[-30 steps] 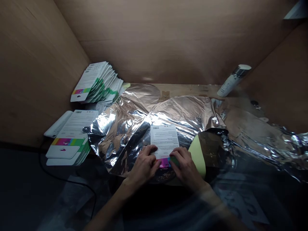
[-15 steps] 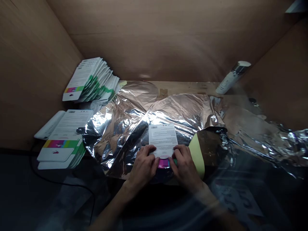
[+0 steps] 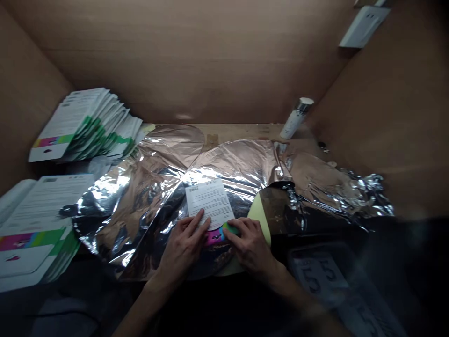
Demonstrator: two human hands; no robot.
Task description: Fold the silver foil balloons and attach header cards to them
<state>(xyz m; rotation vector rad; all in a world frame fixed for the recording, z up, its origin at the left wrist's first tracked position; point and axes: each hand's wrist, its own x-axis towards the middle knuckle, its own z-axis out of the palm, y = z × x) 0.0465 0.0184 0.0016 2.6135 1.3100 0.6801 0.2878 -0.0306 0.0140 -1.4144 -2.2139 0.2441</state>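
Note:
A white printed card [image 3: 209,202] with a coloured band lies on the crinkled rose-gold foil [image 3: 242,161], which looks like a flat foil balloon. My left hand [image 3: 183,247] rests on the card's lower left part, its index and middle fingers stretched across the print. At the lower right corner, my right hand [image 3: 249,243] pinches the card between thumb and fingers, by its green section. The pink and blue part of the band shows between my hands. Pale yellow paper [image 3: 258,209] sticks out from under the foil beside my right hand.
Fanned stacks of similar cards [image 3: 87,124] and a nearer stack [image 3: 30,238] stand at left. A white spray-like bottle [image 3: 293,122] leans at the back right. Clear packaging with printed fives [image 3: 321,276] lies low at right. Wooden walls enclose the bench; a white socket [image 3: 365,29] hangs upper right.
The view has swung to the right. My left fingers have gone from gripping the card's lower left edge to lying stretched over it. My right hand still holds the lower right corner.

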